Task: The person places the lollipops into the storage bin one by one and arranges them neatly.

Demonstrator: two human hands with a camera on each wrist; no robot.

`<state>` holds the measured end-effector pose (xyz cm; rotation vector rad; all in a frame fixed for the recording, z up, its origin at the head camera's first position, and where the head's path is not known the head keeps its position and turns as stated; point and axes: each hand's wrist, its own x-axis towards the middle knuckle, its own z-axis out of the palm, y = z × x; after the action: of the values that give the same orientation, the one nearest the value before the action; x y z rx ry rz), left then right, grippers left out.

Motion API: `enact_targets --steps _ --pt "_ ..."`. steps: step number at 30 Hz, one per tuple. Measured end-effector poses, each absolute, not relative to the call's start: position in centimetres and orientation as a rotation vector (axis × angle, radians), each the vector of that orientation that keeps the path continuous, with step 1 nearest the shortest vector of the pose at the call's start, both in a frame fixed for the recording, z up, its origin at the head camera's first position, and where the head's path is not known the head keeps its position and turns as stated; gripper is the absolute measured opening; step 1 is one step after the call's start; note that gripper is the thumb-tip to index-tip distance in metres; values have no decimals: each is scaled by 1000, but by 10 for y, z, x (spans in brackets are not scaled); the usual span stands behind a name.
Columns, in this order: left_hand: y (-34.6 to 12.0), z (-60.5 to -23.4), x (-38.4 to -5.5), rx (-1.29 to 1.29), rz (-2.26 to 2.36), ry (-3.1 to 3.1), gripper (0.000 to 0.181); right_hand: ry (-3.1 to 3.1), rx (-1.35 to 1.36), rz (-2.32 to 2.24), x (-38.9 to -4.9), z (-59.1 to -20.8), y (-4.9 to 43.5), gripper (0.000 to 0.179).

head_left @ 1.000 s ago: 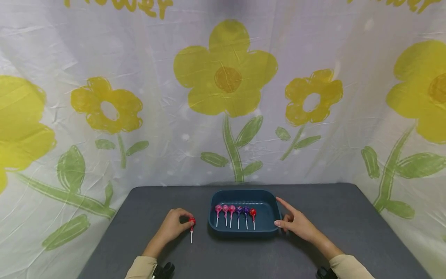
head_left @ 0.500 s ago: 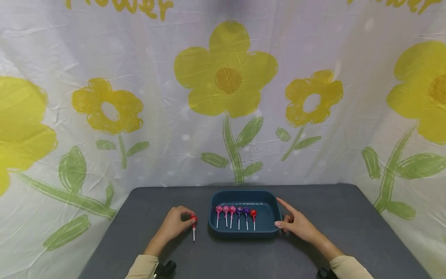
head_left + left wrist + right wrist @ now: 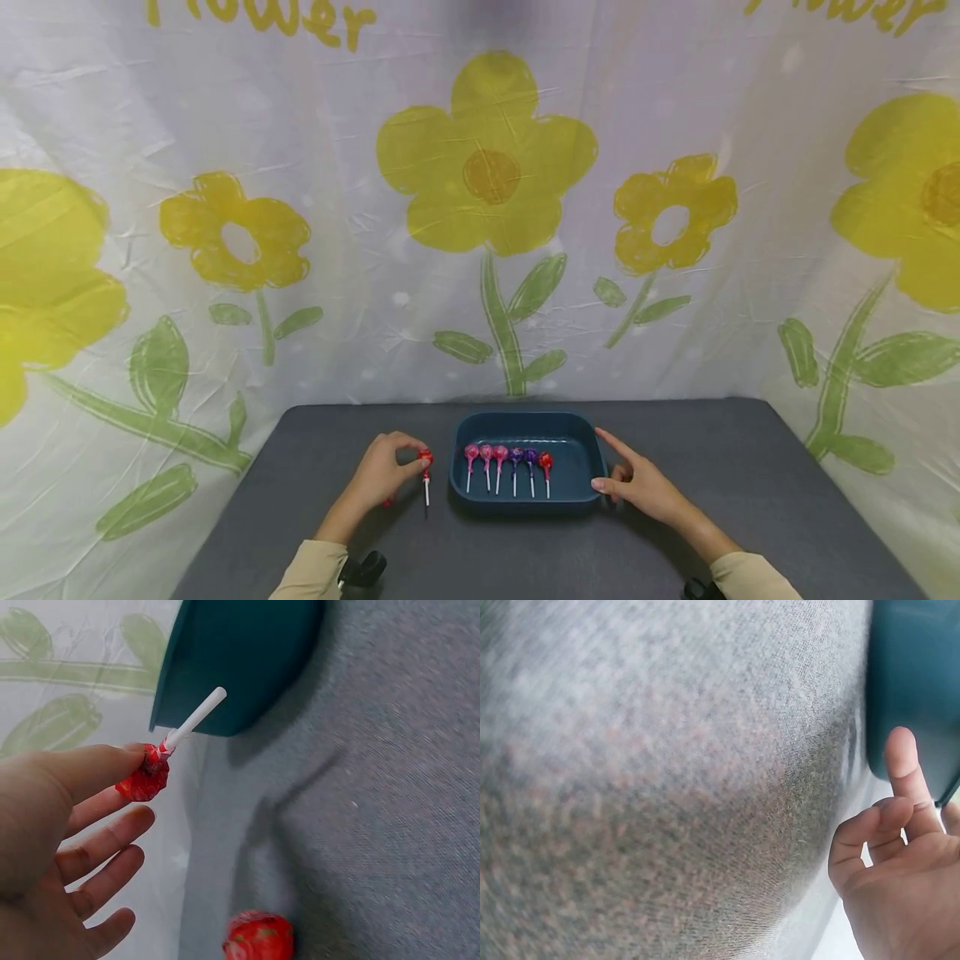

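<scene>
My left hand pinches a red-wrapped lollipop by its head between thumb and index finger. Its white stick points down in the head view, just left of the blue tray. The other left fingers are loosely spread. Inside the tray lies a row of lollipops: three pink, two purple and one red at the right end. My right hand touches the tray's right end with outstretched thumb and index finger, the remaining fingers folded in.
Another red lollipop lies on the dark grey table, mostly hidden under my left hand in the head view. A white cloth with yellow flowers hangs behind the table's far edge.
My left hand has lifted the red lollipop and carried it a little right, nearer the tray. The second red lollipop has come into sight beneath it. The right hand stays in place.
</scene>
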<state>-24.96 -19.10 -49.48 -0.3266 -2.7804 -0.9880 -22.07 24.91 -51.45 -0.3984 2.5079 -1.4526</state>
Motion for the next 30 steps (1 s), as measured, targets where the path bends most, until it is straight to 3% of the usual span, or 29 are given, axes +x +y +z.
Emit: enact_targets --steps 30 --pt "-149 -471 -257 -430 -1085 -2715 16 2539 -420 -1410 -220 -513 248 85"
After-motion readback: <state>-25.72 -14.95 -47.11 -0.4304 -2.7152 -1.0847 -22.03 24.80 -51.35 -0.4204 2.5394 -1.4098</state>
